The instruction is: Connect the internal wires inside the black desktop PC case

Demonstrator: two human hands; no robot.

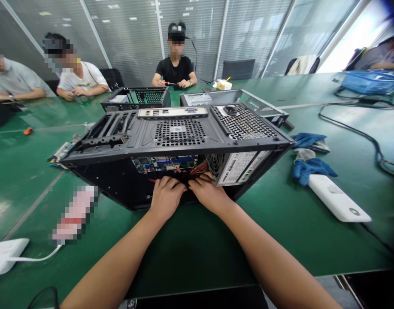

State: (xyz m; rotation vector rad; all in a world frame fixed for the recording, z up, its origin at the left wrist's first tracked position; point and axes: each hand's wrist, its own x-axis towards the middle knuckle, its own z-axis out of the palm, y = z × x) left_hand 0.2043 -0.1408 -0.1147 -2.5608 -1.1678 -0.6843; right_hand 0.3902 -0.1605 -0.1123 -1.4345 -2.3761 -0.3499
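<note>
A black computer case [142,141] stands in front of me with its perforated rear panel facing up and its open side toward me. Inside it are a motherboard [171,163], a bundle of coloured wires [200,167] and a labelled power supply [242,167]. My left hand [167,195] reaches into the open side below the motherboard, its fingers curled. Close beside it, my right hand [206,193] is also inside, near the wires and the power supply, with fingers bent. The fingertips of both hands nearly meet; what they hold is hidden in the dark interior.
On the green table [190,257] lie a pixelated pink item [75,214], white power banks [338,197] at both sides, blue gloves [313,167] and a black cable [354,124]. More case parts [139,98] stand behind. Several people sit across the table.
</note>
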